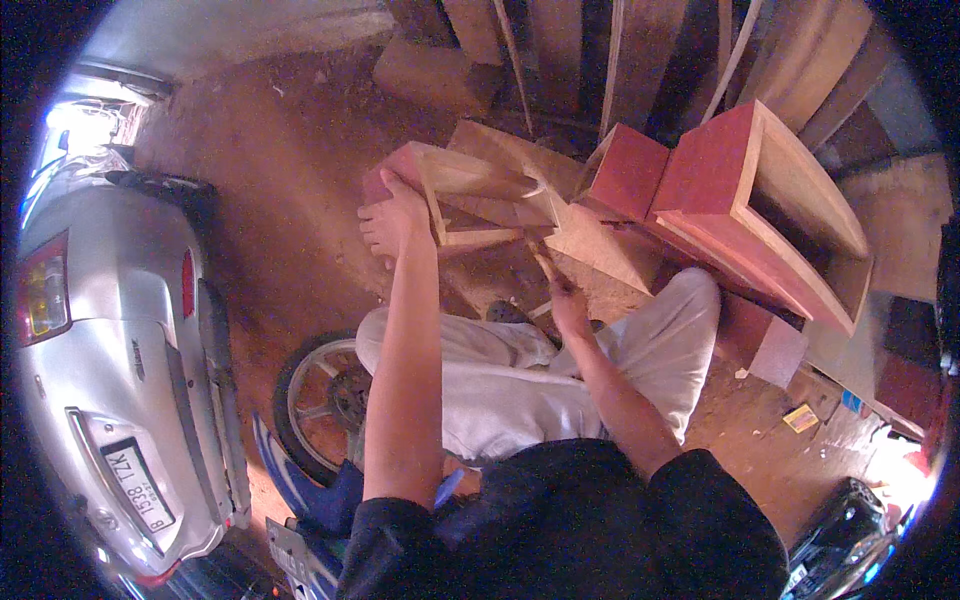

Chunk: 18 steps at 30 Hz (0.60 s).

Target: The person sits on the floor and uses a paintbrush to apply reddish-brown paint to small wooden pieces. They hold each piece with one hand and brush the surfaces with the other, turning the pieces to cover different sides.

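Note:
My left hand grips the closed red end of an open wooden box frame, its thumb and fingers spread over the painted panel. In my right hand is a thin wooden-handled tool, perhaps a brush; its tip meets the lower right corner of the frame, and its kind is not clear. Beneath and behind the frame lie bare wooden boards. Just right of them stand red-painted wooden boxes with unpainted edges and open sides.
Planks lean along the back. A silver car stands at the left, beside a motorcycle wheel. A small yellow box lies on the dirt floor at the right, and part of a dark motorcycle shows at lower right.

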Tool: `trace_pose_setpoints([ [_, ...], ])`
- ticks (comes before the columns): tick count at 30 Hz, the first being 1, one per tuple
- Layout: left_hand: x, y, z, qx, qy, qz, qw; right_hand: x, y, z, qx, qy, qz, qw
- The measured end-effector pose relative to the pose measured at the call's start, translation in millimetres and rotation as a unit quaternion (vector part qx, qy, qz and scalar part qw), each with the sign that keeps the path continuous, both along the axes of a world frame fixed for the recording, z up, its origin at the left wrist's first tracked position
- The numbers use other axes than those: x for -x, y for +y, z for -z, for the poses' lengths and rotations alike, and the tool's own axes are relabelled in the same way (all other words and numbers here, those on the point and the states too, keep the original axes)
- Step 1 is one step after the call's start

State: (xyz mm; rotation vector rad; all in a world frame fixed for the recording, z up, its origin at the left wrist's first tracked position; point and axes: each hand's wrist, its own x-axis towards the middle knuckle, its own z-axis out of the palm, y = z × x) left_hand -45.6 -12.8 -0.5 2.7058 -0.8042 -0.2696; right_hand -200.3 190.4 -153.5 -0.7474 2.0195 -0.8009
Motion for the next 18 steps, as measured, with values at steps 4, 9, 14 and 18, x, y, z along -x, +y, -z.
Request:
trace_pose_setpoints([
  [4,10.8,2.3,1.0,0.006,-0.025,0.008,1.000,-0.8,12.3,-9.0,0.169,-0.099,-0.032,0.980],
  [9,23.0,0.7,-9.4,0.001,-0.019,0.031,0.999,-12.1,12.7,-2.2,0.141,-0.138,-0.022,0.980],
  [14,20.4,-0.7,-9.1,0.002,-0.023,0.034,0.999,18.0,-0.1,-12.7,0.121,-0.094,0.021,0.988],
  [18,16.6,-8.4,-1.6,0.012,-0.007,-0.008,1.000,-2.3,13.4,-62.2,0.193,-0.157,-0.036,0.968],
])
